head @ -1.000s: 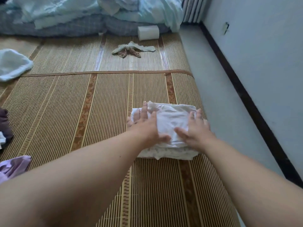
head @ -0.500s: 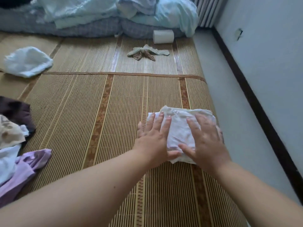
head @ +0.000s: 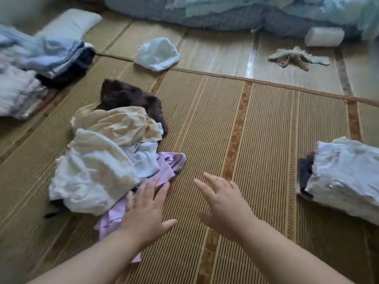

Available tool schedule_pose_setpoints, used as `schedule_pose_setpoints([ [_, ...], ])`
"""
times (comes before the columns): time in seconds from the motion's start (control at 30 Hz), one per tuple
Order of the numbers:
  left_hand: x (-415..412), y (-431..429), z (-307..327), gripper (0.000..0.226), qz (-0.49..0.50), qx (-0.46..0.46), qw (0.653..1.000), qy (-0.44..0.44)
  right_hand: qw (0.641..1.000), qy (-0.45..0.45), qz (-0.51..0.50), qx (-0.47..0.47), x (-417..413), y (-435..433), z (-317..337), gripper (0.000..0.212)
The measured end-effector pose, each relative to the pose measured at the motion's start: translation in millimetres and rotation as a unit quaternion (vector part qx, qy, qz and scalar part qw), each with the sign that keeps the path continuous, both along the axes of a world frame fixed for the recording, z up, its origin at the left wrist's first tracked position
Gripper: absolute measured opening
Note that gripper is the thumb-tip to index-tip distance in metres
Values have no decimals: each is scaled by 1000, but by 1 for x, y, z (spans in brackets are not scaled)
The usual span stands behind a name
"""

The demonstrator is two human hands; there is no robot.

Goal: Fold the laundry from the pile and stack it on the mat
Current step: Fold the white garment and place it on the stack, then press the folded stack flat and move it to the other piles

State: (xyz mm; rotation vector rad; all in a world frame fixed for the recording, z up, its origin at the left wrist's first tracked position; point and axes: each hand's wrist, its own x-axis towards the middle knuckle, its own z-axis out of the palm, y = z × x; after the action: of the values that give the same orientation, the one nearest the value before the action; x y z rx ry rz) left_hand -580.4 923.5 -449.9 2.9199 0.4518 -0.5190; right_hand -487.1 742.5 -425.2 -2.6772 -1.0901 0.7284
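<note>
Mat [head: 266, 130]: work surface. Unfolded pile [head: 98, 165] heaped left, within reach. Folded stack [head: 346, 179] parked right, keeping middle free for folding. Left hand [head: 146, 214] grip released, fingers [head: 149, 188] flat on lilac garment [head: 111, 219], likely next pick. Right hand [head: 223, 203] spread, empty, beside it.

No legible text, dark printed marks on a white garment [head: 144, 160] in the pile [head: 96, 175], too blurred to read

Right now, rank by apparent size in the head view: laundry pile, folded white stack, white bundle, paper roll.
1. laundry pile
2. folded white stack, cropped
3. white bundle
4. paper roll
Last two lie farther off, so true sizes unsure.
</note>
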Motion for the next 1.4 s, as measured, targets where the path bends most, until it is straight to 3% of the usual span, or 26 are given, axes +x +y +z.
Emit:
schedule_pose_setpoints([
  [0.2,-39,110,-39,97,81,7,991,106,998,32,51,2,-27,109,-43,76],
  [0.37,-42,161,-68,83,75,35,992,98,975,135,-85,154,-27,194,-80,48],
  [0.43,-45,174,-77,72,54,44,995,75,975,130,-124,132,-22,223,-94,43],
  [0.53,-49,191,-77,43,72,-2,997,38,984,113,-136,35,-16,252,-98,16],
  [0.6,-52,198,-63,27,115,-60,992,5,973,137,-178,58,-14,255,-87,27],
  [0.67,-53,202,-40,29,152,-106,982,-42,952,150,-234,128,-11,249,-65,24],
  [0.73,-52,202,-12,37,146,-117,977,-107,909,180,-301,225,-11,238,-32,6],
  [0.8,-47,199,25,40,133,-116,972,-156,850,241,-341,320,-13,225,9,21],
  [0.9,-34,188,86,36,105,-116,961,-229,843,239,-309,370,-11,203,82,13],
  [1.03,-20,157,184,26,71,-150,935,-314,920,162,-179,310,-10,157,208,39],
  [1.13,-18,128,255,23,0,-171,918,-358,987,-6,-30,156,-16,115,297,35],
  [1.23,-11,93,310,21,-94,-194,921,-326,977,-201,75,-10,-28,73,358,22],
  [1.4,2,28,387,29,-199,-188,907,-321,971,-201,77,-105,-55,-2,419,25],
])
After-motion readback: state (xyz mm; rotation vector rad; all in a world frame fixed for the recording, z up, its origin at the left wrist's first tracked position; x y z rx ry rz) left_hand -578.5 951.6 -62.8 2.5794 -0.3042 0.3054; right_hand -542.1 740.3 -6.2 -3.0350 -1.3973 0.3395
